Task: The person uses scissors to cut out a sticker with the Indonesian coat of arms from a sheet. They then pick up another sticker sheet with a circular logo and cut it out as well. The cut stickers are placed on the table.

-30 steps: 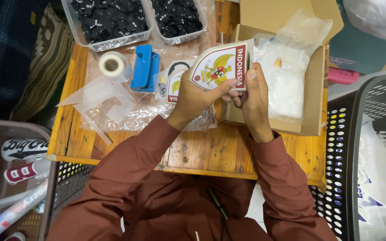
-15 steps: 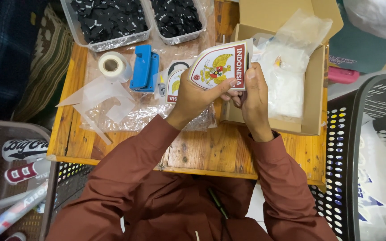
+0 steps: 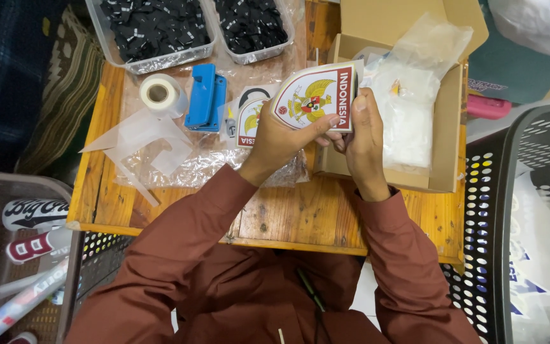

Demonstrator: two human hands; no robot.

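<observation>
Nothing has shifted: both hands (image 3: 326, 137) still grip the shield-shaped patch (image 3: 316, 95)

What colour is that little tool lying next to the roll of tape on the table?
Bright blue. The tool shows best in the head view, beside the tape roll.

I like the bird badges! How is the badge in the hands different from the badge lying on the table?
The held badge is up off the table, pinched by the left hand and right hand; the table badge lies flat. The held badge shows whole, while the table badge is half hidden behind it. Both are shield-shaped, white with a red edge and a gold bird.
</observation>
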